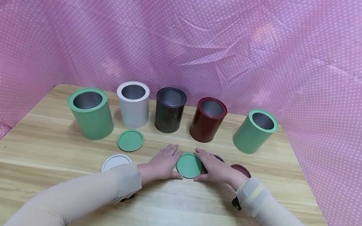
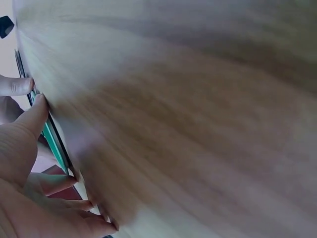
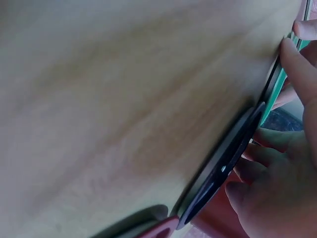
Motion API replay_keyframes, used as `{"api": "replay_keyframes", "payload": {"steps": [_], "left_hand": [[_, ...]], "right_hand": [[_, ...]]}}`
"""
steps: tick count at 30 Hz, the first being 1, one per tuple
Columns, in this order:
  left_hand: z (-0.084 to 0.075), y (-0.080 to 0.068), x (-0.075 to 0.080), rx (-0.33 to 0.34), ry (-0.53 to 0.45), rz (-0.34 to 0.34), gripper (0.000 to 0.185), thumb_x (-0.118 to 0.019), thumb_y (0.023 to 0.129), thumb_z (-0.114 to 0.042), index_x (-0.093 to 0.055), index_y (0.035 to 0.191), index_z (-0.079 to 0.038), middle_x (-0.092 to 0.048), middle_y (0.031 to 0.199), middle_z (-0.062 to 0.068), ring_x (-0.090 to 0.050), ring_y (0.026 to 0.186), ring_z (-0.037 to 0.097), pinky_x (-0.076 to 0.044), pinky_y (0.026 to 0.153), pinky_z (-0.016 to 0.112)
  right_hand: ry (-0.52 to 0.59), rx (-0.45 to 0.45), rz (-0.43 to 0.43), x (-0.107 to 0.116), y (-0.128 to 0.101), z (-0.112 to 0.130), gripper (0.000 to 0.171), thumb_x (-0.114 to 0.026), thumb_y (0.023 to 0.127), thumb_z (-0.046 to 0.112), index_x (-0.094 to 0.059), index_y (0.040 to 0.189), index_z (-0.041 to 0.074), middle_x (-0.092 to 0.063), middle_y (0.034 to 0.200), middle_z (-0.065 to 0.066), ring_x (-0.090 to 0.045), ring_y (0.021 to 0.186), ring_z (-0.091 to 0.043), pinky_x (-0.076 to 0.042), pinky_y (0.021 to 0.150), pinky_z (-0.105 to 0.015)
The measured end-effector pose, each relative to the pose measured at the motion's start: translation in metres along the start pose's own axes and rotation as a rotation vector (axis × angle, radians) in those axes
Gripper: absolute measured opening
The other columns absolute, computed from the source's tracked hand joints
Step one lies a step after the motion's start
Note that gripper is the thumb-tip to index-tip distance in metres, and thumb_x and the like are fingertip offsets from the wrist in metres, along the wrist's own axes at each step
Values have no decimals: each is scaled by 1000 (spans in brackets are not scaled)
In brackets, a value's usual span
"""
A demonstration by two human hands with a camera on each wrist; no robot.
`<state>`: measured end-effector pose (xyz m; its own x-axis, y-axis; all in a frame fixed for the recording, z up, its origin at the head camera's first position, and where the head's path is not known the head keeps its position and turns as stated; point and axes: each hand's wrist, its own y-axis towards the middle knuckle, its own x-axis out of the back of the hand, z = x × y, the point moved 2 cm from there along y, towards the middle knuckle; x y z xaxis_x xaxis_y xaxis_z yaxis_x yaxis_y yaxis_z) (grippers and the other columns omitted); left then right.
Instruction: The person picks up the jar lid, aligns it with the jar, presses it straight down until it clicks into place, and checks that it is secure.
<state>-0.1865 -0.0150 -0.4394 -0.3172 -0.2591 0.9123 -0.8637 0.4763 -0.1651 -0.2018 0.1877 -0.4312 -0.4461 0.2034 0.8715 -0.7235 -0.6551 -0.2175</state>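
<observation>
We find the right grip (image 3: pixel 292 171) at four o'clock, its thumb at a green lid (image 3: pixel 277 89). Nearer centre, same bearing, we note a black lid (image 3: pixel 221 167); at six, a red lid (image 3: pixel 159 229); at two, the left grip (image 3: pixel 307 30); towards nine, tabletop (image 3: pixel 109 109).

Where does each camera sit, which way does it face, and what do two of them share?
Head: worn on the head, looking forward and down at the table, open cans and a green lid between the hands; left hand, right hand and sleeved forearms show.
Left wrist: on the left wrist, looking low across the table; left hand large, part of the right hand beyond.
Right wrist: on the right wrist, looking low past a black lid; right hand large, part of the left hand.
Both wrist views share that green lid's edge.
</observation>
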Motion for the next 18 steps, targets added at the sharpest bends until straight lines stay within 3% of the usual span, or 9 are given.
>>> {"api": "replay_keyframes", "payload": {"steps": [18], "left_hand": [[1,4,5,21,28,14,87,-76,78,-51,-44,144,-4,-30,155,23,-24,144,41,-27,117,53]], "right_hand": [[-1,-19,-20,0,4,2,82,-75,84,37,-36,145,0,-25,158,-20,-26,145,-37,-23,118,-54]]}}
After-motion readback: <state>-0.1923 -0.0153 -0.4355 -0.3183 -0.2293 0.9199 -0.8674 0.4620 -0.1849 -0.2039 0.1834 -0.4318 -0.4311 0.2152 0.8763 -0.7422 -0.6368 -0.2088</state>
